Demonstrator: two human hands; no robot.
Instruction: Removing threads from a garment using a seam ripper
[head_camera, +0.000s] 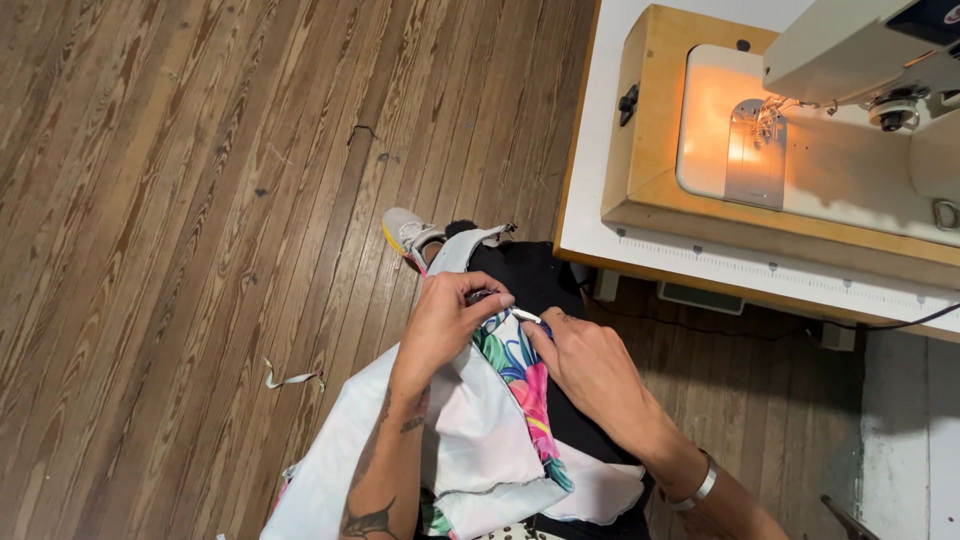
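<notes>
My left hand (447, 322) pinches the upper edge of a piece of fabric (480, 430), white on one side and printed with bright tropical flowers on the other, draped over my lap. My right hand (585, 360) meets it from the right, fingertips on a small pale strip (526, 316) at the fabric's edge, close to the left fingers. A silver bracelet (697, 491) circles my right wrist. My left forearm bears dark tattoos. Black clothing (535, 275) shows under the fabric.
A sewing machine (860, 60) with its lamp lit stands on a wooden base (650, 150) set in a white table (600, 200) at the upper right. A shoe (403, 230) rests on the plank floor (180, 200). A fabric scrap (290, 379) lies at the left.
</notes>
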